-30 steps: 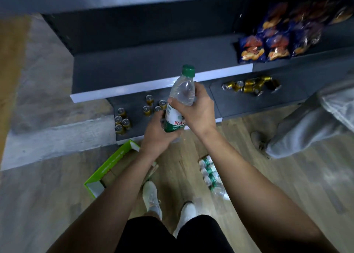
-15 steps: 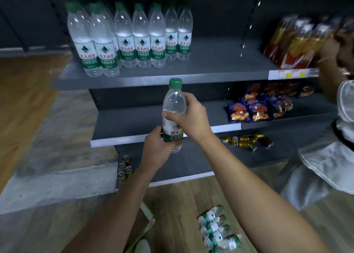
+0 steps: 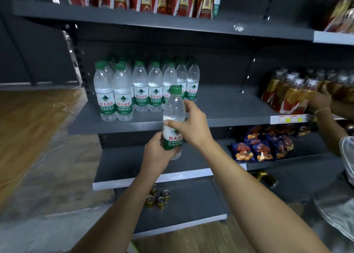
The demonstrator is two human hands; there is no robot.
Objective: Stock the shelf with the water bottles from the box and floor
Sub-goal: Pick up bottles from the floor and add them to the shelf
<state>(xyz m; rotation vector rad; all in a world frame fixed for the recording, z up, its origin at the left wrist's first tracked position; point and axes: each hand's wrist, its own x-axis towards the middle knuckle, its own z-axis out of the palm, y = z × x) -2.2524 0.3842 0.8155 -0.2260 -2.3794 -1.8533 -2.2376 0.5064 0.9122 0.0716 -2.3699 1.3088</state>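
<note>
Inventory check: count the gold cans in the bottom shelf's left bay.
4 gold cans show, clustered on the bottom shelf: two behind, two in front. The shelf above may hide more.

A clear water bottle (image 3: 173, 107) with a green cap and green label is held upright just before the front edge of the grey shelf (image 3: 220, 103). Matching bottles (image 3: 140, 88) are stood upright in rows on the shelf's left part.

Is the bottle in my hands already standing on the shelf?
No, the left hand and right hand hold the bottle up in front of the shelf edge.
</note>
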